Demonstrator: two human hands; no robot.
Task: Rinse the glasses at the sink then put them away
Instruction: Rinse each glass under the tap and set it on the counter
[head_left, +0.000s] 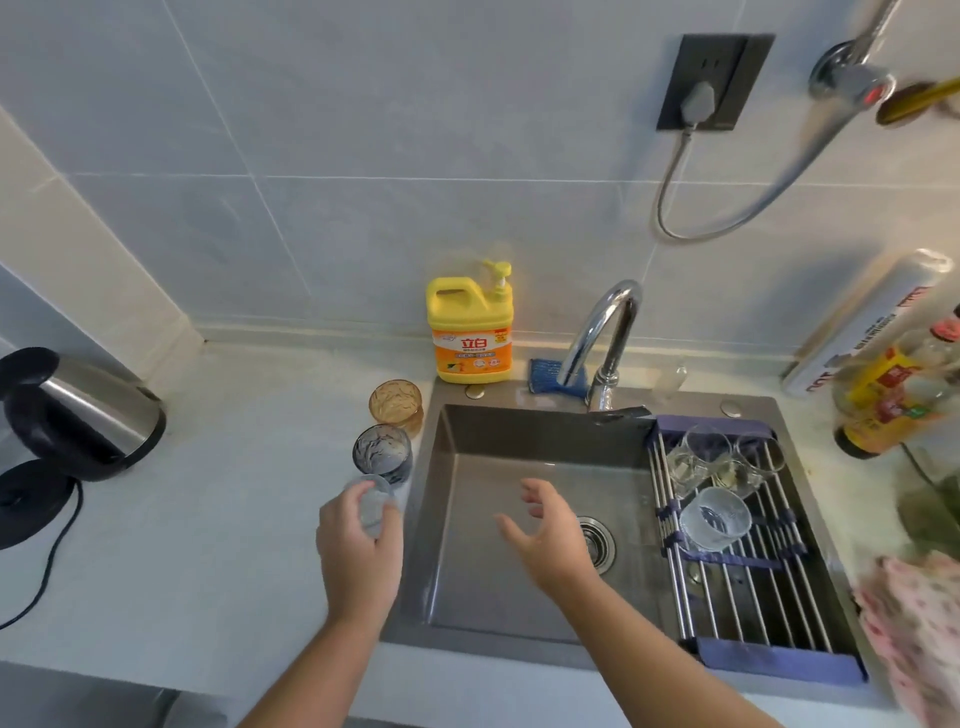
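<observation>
My left hand (358, 545) grips a small clear glass (375, 501) at the sink's left edge, on the counter side. Behind it on the counter stand a blue-grey glass (383, 453) and an amber glass (396, 404). Over the grey sink basin (467, 519) my right hand (545, 525) hovers with fingers spread and loosely bent, holding nothing. On the roll-up drying rack (748, 582) across the sink's right side lie a frosted glass (716, 518) on its side and two clear glasses (696, 462). No water shows at the chrome faucet (608, 338).
A yellow dish soap bottle (470, 332) and a blue sponge (550, 375) sit behind the sink. An electric kettle (83, 415) with its base and cord stands at far left. Oil bottles (893, 395), a wrap roll (872, 322) and a floral cloth (914, 623) crowd the right.
</observation>
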